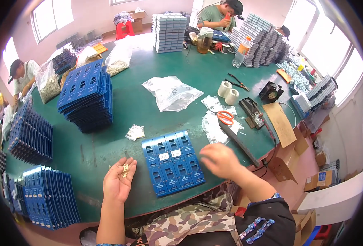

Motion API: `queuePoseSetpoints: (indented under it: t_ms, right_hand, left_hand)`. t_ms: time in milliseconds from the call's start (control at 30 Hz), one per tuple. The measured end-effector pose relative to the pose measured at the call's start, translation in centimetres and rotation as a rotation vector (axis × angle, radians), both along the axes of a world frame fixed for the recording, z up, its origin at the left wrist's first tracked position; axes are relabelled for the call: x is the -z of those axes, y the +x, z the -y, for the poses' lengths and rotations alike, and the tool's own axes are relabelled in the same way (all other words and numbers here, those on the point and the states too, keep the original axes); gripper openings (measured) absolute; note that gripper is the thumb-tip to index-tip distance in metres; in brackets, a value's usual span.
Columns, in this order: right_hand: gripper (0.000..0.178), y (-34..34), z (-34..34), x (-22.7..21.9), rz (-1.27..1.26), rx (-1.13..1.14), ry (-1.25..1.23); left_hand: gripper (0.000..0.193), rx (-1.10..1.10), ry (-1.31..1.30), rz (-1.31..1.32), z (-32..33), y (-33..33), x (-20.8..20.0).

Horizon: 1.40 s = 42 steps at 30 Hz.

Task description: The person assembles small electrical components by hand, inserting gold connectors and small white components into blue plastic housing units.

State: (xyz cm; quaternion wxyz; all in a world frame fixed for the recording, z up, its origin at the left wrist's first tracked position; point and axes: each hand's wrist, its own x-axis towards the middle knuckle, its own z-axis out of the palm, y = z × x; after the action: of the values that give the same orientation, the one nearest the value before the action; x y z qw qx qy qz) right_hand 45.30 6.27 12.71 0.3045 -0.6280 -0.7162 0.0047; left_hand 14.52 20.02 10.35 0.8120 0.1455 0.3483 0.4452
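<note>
Resting on the green counter (128, 102), a blue board (174, 165) has the left grip (119, 180) at its left, palm up, unclosed beneath small gold pins (125, 170); blur hides whether the right grip (221, 160) opposite is closed. Beyond lies a clear bag (171, 93).

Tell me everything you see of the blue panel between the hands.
The blue panel lies flat, slightly turned, on the green table. It looks like a glossy board: two rows of four units with dark rectangular openings, pale print and two white labels near the middle. The blurred right hand is beside its right edge; contact unclear.
</note>
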Motion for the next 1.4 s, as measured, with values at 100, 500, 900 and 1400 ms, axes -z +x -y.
queuePoseSetpoints:
  t_ms: [100, 500, 900, 1400]
  right_hand:
    - [0.012, -3.1, -0.6, 0.3, -0.047, -0.209, -0.063]
    - [0.010, -7.3, -8.6, 0.2, -0.233, -0.448, -0.100]
    - [0.011, -12.5, -12.3, 0.3, 0.041, -0.544, -0.162]
    - [0.010, -12.4, -13.2, 0.5, -0.096, -0.519, -0.270]
  left_hand:
    - [0.024, 0.103, 0.058, -0.030, -0.1, -0.6, 1.1]
    - [0.033, 0.279, -0.042, 0.010, 0.7, 1.5, 0.8]
    - [0.043, 0.275, -0.033, 0.318, 0.6, 0.1, 2.5]
    - [0.035, 0.283, -0.056, 0.182, 0.8, 0.1, 2.2]
